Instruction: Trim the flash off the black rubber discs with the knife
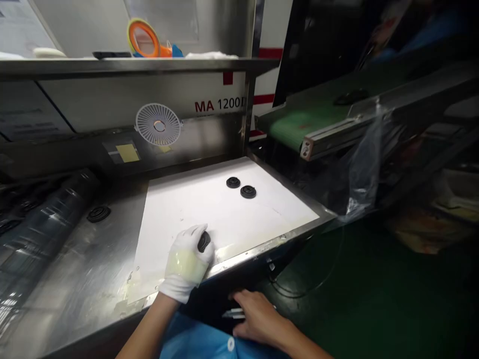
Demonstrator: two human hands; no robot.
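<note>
My left hand (pixel 190 252), in a white glove with a yellowish band at the wrist, is closed around a black round ribbed part (pixel 204 242) near the front edge of the white sheet (pixel 194 199). Bare and lower down, my right hand (pixel 258 314) is bent around a slim whitish tool with a pointed end (pixel 235 313); its kind is not clear. That hand is off the table, in front of the blue clothing. Two similar black round parts, a farther one (pixel 233 182) and a nearer one (pixel 248 192), lie flat toward the back of the sheet.
Another black round part (pixel 99 214) lies on the metal table (pixel 97 264), beside a clear plastic bag (pixel 41 244) at left. A round fan (pixel 158 124) stands behind the sheet. Orange tape (pixel 144 39) rests on the shelf (pixel 149 65). A green conveyor (pixel 299 124) runs at right.
</note>
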